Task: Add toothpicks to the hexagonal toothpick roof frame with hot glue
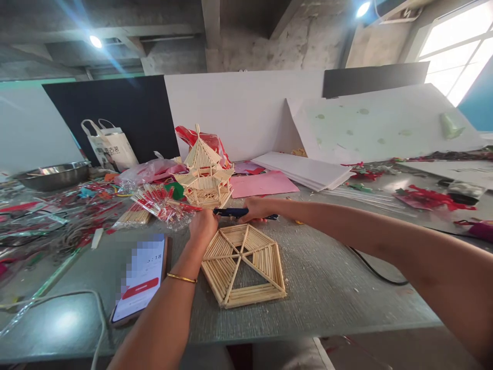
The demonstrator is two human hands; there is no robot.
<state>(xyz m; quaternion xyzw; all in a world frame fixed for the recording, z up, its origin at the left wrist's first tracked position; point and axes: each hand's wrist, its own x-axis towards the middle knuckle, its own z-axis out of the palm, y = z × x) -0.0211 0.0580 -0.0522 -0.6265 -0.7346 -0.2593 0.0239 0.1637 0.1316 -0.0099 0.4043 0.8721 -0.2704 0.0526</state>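
Note:
Just beyond a flat hexagonal panel of wooden sticks, my right hand is closed around a dark blue hand tool. The tool lies sideways, and its exact kind is not clear. My left hand, with a gold bracelet on the wrist, is closed at the tool's left end. Its fingertips are hidden, so what they pinch cannot be made out. The panel lies on the table with stick-filled sections and an open gap at the front. Behind the hands stands a small stick pavilion with a pointed roof.
A phone lies left of my left forearm. Wrapped stick bundles, a metal bowl and a tote bag are farther left. White boards and pink paper lie behind. A black cable curves at right.

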